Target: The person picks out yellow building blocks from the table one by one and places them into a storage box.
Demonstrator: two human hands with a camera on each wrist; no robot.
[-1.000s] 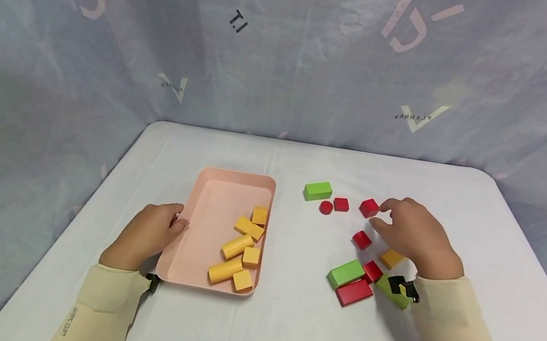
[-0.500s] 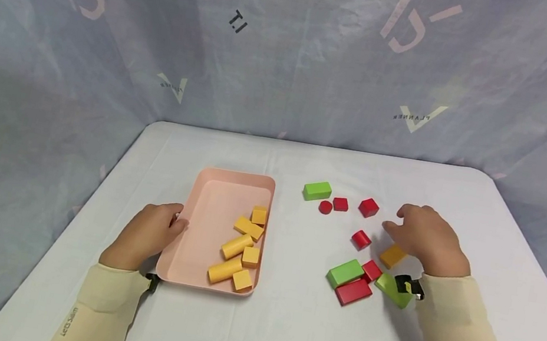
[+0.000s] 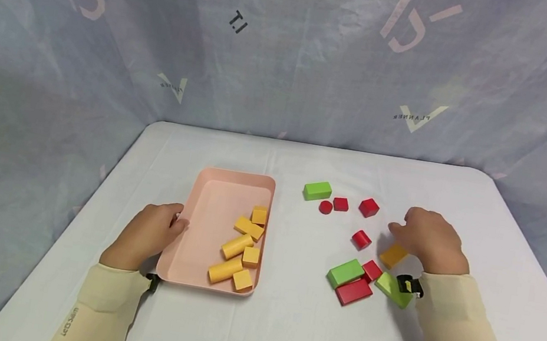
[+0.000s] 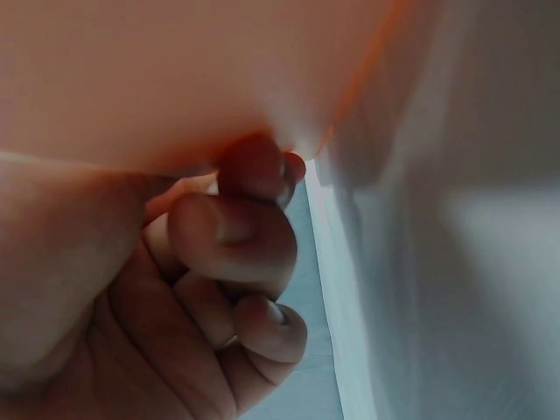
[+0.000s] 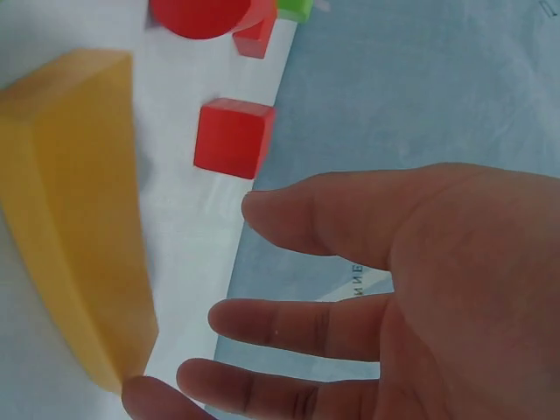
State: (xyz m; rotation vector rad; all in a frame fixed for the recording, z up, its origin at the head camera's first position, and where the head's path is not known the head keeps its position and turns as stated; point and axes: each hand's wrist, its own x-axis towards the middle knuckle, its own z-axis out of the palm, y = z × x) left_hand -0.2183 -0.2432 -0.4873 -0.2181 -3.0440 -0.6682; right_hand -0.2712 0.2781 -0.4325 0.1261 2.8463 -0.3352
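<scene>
My left hand [image 3: 142, 233] grips the left rim of a shallow pink tray [image 3: 217, 185]; in the left wrist view its fingers [image 4: 236, 236] curl against the outer wall. Several yellow blocks and cylinders, such as a yellow cylinder [image 3: 225, 270], lie along the tray's right side. With fingers extended and nothing held, my right hand [image 3: 431, 240] hovers by a yellow block [image 3: 393, 255], partly covering it in the head view. In the right wrist view one fingertip reaches the near end of that yellow block [image 5: 83, 219]. A red cube [image 5: 232, 140] lies beyond the thumb.
Left of the right hand lies a red cylinder [image 3: 361, 240]. Nearer the front, a green block [image 3: 345, 274], a red block [image 3: 354, 292] and a light green piece [image 3: 393, 291] sit close together. Another green block [image 3: 317, 190] lies farther back. Printed cloth [image 3: 292, 54] hangs behind the table.
My right hand has moved right, away from the red cube, and now sits closer over the yellow block. The left hand and tray have stayed in place.
</scene>
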